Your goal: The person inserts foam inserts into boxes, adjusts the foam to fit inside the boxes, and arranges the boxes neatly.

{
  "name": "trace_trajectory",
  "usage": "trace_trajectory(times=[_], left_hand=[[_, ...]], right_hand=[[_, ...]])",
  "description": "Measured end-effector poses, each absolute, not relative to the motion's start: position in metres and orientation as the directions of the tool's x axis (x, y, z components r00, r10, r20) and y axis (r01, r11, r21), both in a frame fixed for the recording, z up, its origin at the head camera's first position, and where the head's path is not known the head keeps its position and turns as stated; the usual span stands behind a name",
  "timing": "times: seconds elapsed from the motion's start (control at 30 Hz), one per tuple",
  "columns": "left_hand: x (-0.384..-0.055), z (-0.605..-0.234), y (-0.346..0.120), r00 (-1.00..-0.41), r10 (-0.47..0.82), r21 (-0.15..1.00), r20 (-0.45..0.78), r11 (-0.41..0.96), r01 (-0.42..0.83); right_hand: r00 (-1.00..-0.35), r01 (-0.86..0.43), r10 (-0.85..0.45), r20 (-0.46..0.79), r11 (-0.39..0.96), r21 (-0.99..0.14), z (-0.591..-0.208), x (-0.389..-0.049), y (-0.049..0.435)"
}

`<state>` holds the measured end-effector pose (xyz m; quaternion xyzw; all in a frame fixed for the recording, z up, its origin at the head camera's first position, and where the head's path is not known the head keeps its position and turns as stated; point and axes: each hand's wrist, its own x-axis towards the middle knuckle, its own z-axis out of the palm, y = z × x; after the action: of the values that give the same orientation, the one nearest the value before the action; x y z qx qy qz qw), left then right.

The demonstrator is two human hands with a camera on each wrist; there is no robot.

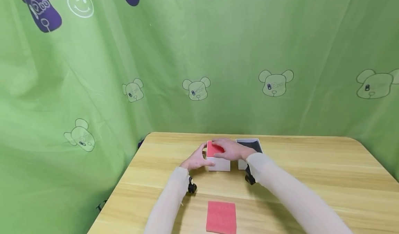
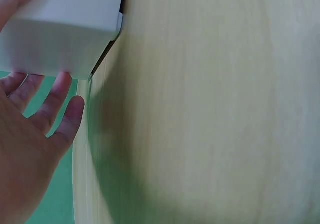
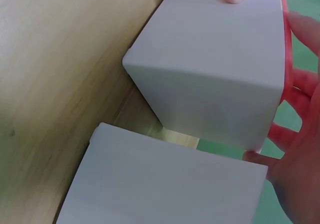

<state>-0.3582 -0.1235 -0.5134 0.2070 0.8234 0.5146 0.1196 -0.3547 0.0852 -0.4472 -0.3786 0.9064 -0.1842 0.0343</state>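
Note:
A white box (image 1: 219, 164) stands toward the back of the table with a red sheet-like piece (image 1: 212, 150) covering its top. My left hand (image 1: 197, 159) holds this box from its left side, thumb on the near face and fingers around the far side. My right hand (image 1: 231, 149) lies across the top, its fingers touching the red piece. In the right wrist view, red shows along the box's rim beneath the right fingers (image 3: 303, 79). A second white box (image 1: 241, 164), with a black piece (image 1: 254, 145) at its top, stands just right, partly behind my right wrist.
A square red cloth-like piece (image 1: 221, 216) lies flat near the front of the wooden table (image 1: 311, 171). Behind the table's back edge hangs a green curtain (image 1: 237, 106) printed with bear faces. A narrow gap separates the two boxes.

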Motion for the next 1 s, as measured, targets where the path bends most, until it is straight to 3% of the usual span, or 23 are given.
trace_trajectory(times=[0.73,1.0], left_hand=[[-0.36,-0.514,-0.12,-0.884,0.467,0.91,-0.007,0.37,0.188],[-0.359,-0.514,-0.122,-0.892,0.451,0.914,-0.019,0.369,0.167]], right_hand=[[-0.742,-0.633,-0.669,0.052,0.672,-0.384,-0.447,-0.356,0.09],[-0.765,-0.62,-0.642,0.042,0.718,-0.315,-0.441,-0.355,0.103]])
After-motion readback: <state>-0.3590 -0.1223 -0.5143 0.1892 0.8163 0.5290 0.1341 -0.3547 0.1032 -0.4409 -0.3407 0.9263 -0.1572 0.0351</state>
